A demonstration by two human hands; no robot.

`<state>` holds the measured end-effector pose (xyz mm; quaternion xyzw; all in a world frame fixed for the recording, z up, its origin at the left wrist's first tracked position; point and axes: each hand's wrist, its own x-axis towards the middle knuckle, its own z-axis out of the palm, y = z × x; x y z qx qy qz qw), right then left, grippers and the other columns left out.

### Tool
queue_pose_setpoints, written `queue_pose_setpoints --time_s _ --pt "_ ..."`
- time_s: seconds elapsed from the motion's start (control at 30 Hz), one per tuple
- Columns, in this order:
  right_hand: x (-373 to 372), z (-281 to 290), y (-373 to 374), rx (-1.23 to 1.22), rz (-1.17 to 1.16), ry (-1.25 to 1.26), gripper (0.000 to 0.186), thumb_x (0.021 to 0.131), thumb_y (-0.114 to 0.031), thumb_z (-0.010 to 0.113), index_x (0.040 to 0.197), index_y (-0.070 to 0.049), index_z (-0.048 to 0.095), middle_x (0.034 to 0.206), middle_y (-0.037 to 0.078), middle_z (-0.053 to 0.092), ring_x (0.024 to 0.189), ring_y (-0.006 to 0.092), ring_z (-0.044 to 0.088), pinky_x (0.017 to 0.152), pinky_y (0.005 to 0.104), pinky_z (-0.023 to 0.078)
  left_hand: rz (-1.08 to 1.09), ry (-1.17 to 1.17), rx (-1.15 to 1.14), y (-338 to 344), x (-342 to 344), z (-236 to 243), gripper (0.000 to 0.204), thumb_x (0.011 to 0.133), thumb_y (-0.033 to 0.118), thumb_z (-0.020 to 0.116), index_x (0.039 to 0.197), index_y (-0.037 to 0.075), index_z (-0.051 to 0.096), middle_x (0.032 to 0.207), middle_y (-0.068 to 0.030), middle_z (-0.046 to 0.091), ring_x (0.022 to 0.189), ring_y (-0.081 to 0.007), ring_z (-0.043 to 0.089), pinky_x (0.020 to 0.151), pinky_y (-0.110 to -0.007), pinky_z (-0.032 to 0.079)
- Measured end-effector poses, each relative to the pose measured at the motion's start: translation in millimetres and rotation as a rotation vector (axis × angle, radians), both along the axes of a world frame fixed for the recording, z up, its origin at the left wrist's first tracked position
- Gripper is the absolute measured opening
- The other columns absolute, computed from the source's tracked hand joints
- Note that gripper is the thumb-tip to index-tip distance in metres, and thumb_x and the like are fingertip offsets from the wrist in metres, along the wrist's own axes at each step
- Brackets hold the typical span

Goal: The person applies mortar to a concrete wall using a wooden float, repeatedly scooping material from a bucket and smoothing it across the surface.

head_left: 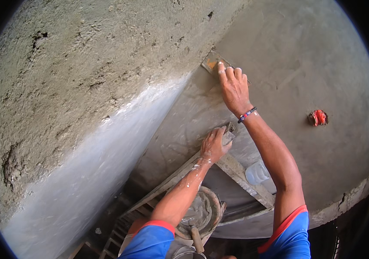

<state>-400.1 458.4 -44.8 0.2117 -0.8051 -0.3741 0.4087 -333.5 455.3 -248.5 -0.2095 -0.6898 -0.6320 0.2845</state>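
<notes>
My right hand point(235, 88) reaches up to the corner where two walls meet. Its fingers are closed over a flat rectangular plastering trowel point(211, 61), which lies against the smooth grey wall point(288, 64); the handle is hidden under the hand. Lower down, my left hand point(213, 146) is wrapped round the grey, mortar-crusted top end point(228, 137) of a wooden frame that looks like a stepladder point(240, 175). Below my left forearm sits a round bucket point(214, 203) of wet grey mortar, with a wooden-handled tool point(196, 239) leaning at its rim.
To the left, the adjoining wall is rough and pitted point(63, 86), with a smoother pale band point(106, 159) below. An orange-red plug point(318, 118) fills a round hole in the right wall. A translucent plastic container point(257, 173) stands by the frame. Slatted wood point(119, 228) lies lower left.
</notes>
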Motion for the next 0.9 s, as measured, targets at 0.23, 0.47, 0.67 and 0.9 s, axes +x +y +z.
queue_pose_setpoints --time_s 0.23,0.47,0.67,0.9 --pt "31 -70 14 0.097 0.035 -0.302 0.053 0.087 -0.01 0.054 0.139 -0.005 0.046 0.106 0.008 0.056 0.098 0.0226 0.051 0.079 0.0363 0.042 -0.085 -0.161 -0.142 -11 6 6 0.058 0.076 0.024 0.078 0.125 0.006 0.053 0.117 -0.018 0.061 0.108 -0.0392 0.059 0.089 -0.05 0.049" --pt "18 72 -1 -0.328 0.157 0.053 0.047 0.082 -0.011 0.064 0.127 -0.007 0.052 0.105 0.012 0.056 0.096 0.0305 0.054 0.079 0.0427 0.046 -0.026 -0.041 -0.013 -6 2 3 0.058 0.075 0.022 0.079 0.125 0.007 0.053 0.119 -0.016 0.062 0.108 -0.0378 0.06 0.09 -0.048 0.05" --pt "1 -51 6 0.06 0.014 -0.146 0.046 0.084 -0.013 0.06 0.129 -0.007 0.054 0.104 0.01 0.059 0.1 0.0265 0.055 0.078 0.04 0.046 0.095 -0.092 -0.097 -2 5 -6 0.057 0.073 0.022 0.08 0.122 0.006 0.054 0.111 -0.0166 0.063 0.104 -0.0377 0.061 0.085 -0.049 0.05" --pt "31 -55 0 -0.029 0.053 -0.366 0.046 0.084 -0.011 0.059 0.129 -0.008 0.053 0.104 0.011 0.059 0.1 0.0281 0.055 0.08 0.0413 0.045 0.131 -0.148 -0.06 3 13 -8 0.056 0.071 0.026 0.081 0.117 0.007 0.054 0.1 -0.0181 0.066 0.09 -0.0419 0.064 0.075 -0.053 0.052"
